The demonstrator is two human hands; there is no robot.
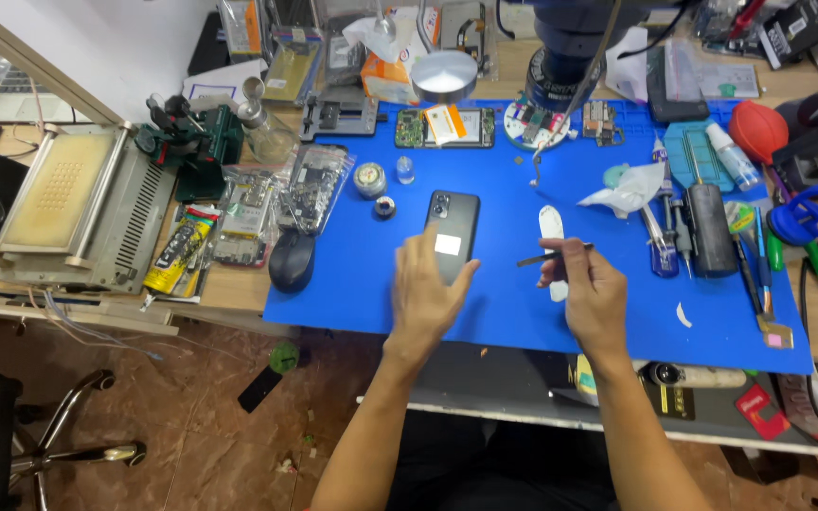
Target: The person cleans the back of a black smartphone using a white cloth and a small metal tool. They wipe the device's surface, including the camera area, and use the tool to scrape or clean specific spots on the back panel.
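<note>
Your left hand (425, 295) rests its spread fingers on the black phone (451, 235). Your right hand (587, 293) pinches thin tweezers (551, 255) above the blue mat (352, 274).

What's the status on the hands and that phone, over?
Left hand on black phone, face down. Right hand pinching tweezers. White strip lies beside the phone.

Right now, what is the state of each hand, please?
Left hand: open, fingers resting on the black phone.
Right hand: closed, holding thin tweezers.
</note>
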